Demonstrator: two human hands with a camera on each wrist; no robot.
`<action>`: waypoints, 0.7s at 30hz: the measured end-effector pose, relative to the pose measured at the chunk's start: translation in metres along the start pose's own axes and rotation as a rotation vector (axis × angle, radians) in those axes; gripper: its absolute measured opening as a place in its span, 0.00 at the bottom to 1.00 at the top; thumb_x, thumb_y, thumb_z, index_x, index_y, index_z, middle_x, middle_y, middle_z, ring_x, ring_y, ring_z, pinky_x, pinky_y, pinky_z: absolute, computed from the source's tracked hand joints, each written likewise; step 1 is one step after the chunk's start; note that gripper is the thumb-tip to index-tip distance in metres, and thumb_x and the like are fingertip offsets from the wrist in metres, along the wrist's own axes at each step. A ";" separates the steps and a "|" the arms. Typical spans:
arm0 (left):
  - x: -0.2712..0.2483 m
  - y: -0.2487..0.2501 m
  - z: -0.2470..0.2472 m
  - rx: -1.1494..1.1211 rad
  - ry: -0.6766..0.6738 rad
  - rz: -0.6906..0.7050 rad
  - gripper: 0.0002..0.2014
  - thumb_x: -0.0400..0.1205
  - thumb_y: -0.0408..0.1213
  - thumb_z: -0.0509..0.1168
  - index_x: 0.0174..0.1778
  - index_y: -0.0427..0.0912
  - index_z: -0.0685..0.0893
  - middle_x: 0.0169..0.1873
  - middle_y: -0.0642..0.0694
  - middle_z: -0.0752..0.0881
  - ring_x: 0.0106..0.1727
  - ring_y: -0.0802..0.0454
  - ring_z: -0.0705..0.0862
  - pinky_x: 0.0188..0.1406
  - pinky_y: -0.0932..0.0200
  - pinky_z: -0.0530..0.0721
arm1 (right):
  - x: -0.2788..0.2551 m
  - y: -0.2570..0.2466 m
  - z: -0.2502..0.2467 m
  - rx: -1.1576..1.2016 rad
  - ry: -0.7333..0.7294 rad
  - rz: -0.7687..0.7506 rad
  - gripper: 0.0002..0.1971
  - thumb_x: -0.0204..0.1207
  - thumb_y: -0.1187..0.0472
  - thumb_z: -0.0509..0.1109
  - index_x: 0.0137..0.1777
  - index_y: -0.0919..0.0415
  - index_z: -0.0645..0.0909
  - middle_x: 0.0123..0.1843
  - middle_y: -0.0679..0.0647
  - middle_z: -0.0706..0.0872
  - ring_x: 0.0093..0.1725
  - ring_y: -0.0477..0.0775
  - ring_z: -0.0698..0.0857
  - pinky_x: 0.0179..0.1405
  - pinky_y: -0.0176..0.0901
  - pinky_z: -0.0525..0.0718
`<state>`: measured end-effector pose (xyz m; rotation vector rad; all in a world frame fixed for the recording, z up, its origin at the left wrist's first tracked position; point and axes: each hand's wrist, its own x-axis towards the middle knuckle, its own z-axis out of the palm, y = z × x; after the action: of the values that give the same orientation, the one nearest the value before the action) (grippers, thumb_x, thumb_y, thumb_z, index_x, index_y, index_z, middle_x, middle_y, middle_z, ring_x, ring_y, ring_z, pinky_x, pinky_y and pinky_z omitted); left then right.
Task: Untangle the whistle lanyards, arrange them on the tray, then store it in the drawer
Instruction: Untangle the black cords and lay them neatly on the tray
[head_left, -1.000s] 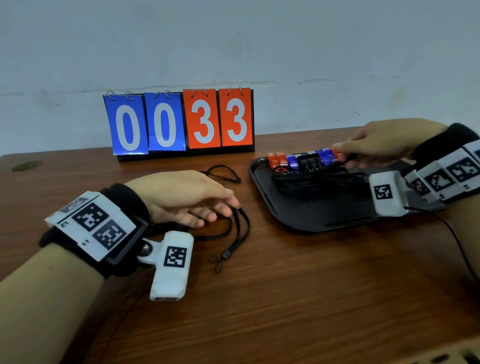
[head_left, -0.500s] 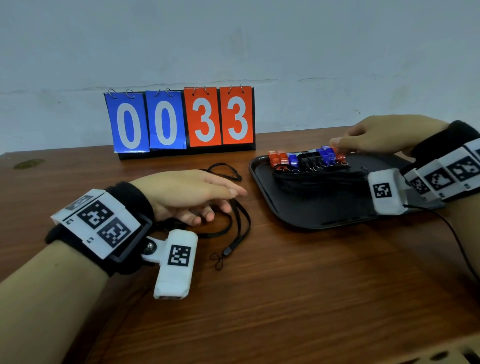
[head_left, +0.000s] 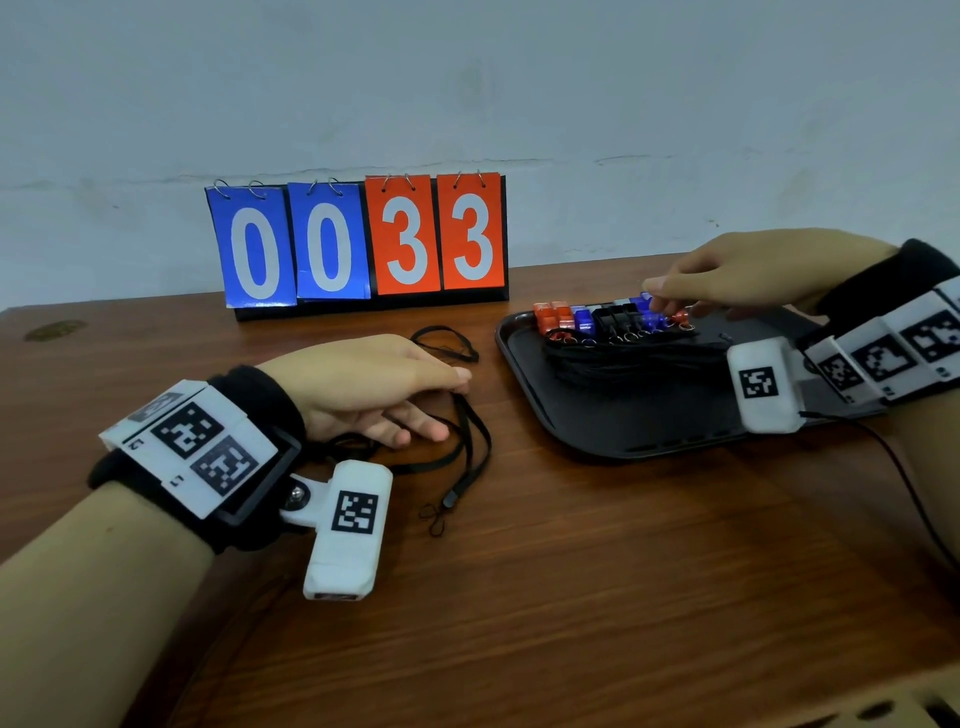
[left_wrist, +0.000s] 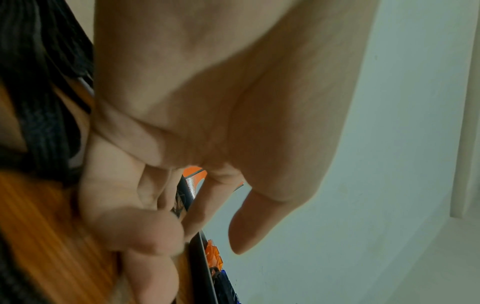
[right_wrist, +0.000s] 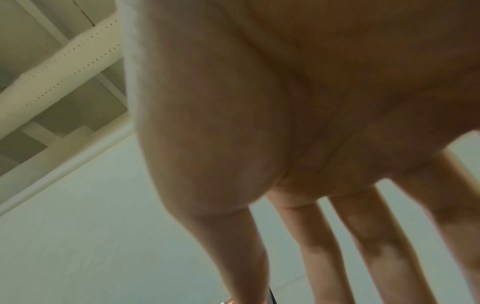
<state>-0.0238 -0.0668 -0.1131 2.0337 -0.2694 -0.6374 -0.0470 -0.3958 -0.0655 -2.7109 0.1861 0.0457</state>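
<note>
A black tray (head_left: 524, 395) lies on the wooden table at the right. Along its far side runs a row of whistles (head_left: 613, 318) in orange, blue and black, with their black lanyards bundled (head_left: 623, 361) in front of them. My right hand (head_left: 675, 296) hovers over the right end of the row; in the right wrist view its fingers (right_wrist: 319, 246) are straight and spread. A loose black lanyard (head_left: 475, 441) lies on the table left of the tray. My left hand (head_left: 441, 405) rests on it palm down, with fingers nearly straight (left_wrist: 249, 226).
A flip scoreboard (head_left: 358, 244) reading 0033 stands at the back against the pale wall. A thin cable (head_left: 904, 478) runs from my right wrist camera across the table. The edge of a cardboard box (head_left: 883, 712) shows at the bottom right.
My right hand has lifted slightly and shifted left along the whistle row. My left hand's fingers have straightened out over the loose lanyard.
</note>
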 end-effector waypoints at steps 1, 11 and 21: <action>0.000 0.000 0.000 -0.004 0.006 -0.002 0.20 0.86 0.46 0.69 0.70 0.40 0.84 0.71 0.42 0.83 0.34 0.57 0.91 0.22 0.67 0.82 | 0.000 0.000 0.000 0.000 0.002 -0.005 0.20 0.81 0.35 0.62 0.52 0.48 0.89 0.56 0.46 0.90 0.58 0.52 0.88 0.60 0.54 0.84; -0.003 0.002 -0.004 0.030 -0.033 -0.021 0.17 0.86 0.49 0.69 0.63 0.41 0.87 0.32 0.42 0.88 0.21 0.58 0.77 0.16 0.70 0.68 | -0.003 -0.005 0.002 -0.001 0.055 -0.080 0.21 0.82 0.37 0.63 0.52 0.50 0.90 0.54 0.46 0.92 0.59 0.55 0.88 0.59 0.51 0.84; -0.011 0.007 -0.001 -0.263 -0.038 0.090 0.19 0.81 0.39 0.71 0.65 0.32 0.86 0.46 0.41 0.86 0.23 0.58 0.78 0.14 0.71 0.69 | -0.017 -0.020 0.002 0.124 -0.002 -0.209 0.18 0.82 0.39 0.62 0.53 0.47 0.90 0.47 0.31 0.91 0.53 0.40 0.88 0.59 0.43 0.86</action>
<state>-0.0319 -0.0645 -0.1032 1.7501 -0.2824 -0.6220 -0.0611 -0.3746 -0.0580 -2.5916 -0.0922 -0.0229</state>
